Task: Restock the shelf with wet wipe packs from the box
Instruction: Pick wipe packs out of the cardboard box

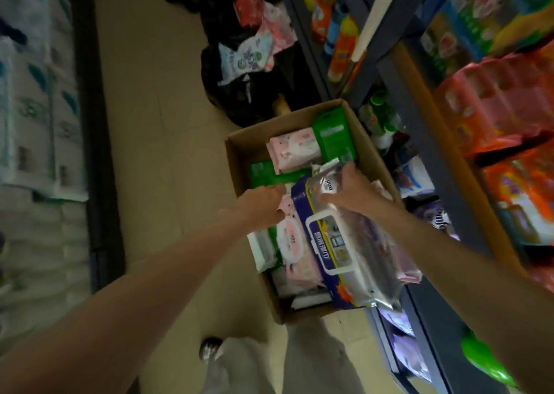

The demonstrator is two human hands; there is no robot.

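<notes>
Step in hand: picking stock from the cardboard box [239, 151] on the floor, which stands just beside the shelf [419, 297] on the person's right. Both hands are inside the box opening.

The right hand [350, 188] rests on the far end of a large blue-and-silver pack [344, 243] that lies on top of the other contents; its fingers are curled over the silver end flap and appear to grip it. The left hand [263, 205] reaches in at the pack's left edge, fingers bunched together against a pink pack [289, 240]; whether they pinch anything cannot be told, since motion blur hides the tips.

Next move, as a judgement: secure the blue-and-silver pack with both hands, lift it clear of the box walls, then carry it right to a free spot on the shelf. The glossy film is probably slippery, so a firm hold at the ends is advisable.

Box contents: another pink pack [293, 148] and green packs [332, 133] at the far end, more green and pink packs beneath. The box is well filled, so most restocking remains
</notes>
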